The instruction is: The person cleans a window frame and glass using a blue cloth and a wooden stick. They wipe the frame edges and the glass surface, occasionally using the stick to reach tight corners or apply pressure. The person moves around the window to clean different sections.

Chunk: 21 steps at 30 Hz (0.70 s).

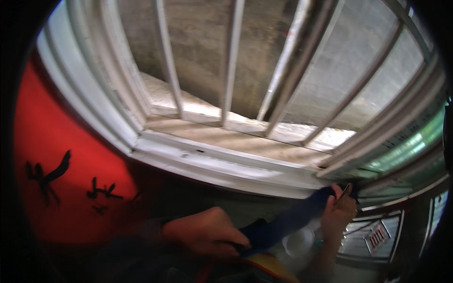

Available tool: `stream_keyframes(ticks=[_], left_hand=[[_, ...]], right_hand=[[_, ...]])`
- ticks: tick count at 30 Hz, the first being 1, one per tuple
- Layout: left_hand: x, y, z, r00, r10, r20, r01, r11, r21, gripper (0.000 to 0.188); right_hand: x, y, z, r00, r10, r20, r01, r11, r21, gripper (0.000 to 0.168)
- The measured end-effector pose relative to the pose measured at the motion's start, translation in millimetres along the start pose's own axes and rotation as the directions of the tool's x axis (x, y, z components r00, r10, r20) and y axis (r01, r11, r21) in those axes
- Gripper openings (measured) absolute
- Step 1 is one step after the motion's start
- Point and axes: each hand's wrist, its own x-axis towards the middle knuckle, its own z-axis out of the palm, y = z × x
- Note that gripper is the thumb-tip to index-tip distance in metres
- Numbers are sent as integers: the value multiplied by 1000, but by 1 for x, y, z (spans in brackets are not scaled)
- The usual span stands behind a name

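Note:
A length of dark blue cloth [283, 224] stretches between my two hands, just below the window frame. At its lower left end, my left hand [208, 231] pinches the fabric between thumb and fingers. My right hand [338, 210] grips the upper right end, close to the corner of the window. A thin, flat brownish object [346, 192] shows at the fingers of that hand; blur hides what it is. Between the cloth and my right forearm, a round white thing [300, 242] appears below, too blurred to name.
Ahead is a white window frame [219, 166] with upright metal bars [231, 63] and a concrete wall behind. Red paper [78, 134] with black brush writing is at left. Low right stands a dark-framed panel [371, 237]. Yellow material with red edging [270, 265] lies near my body.

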Motion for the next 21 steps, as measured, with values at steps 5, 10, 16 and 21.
stream_keyframes(ticks=[5,10,16,21], left_hand=[[-16,3,-4,995,7,-100,-11,999,-46,22],[-41,15,-12,983,-16,-182,27,998,59,22],[-96,53,-26,947,-240,-212,295,911,289,26],[-138,63,-35,906,-349,-239,415,845,337,27]], right_hand=[[8,-50,13,973,-228,29,223,966,133,42],[14,-123,27,957,-283,69,275,955,107,45],[31,-226,31,932,-364,-6,359,916,178,47],[44,-297,61,890,-405,-208,452,839,302,43]])
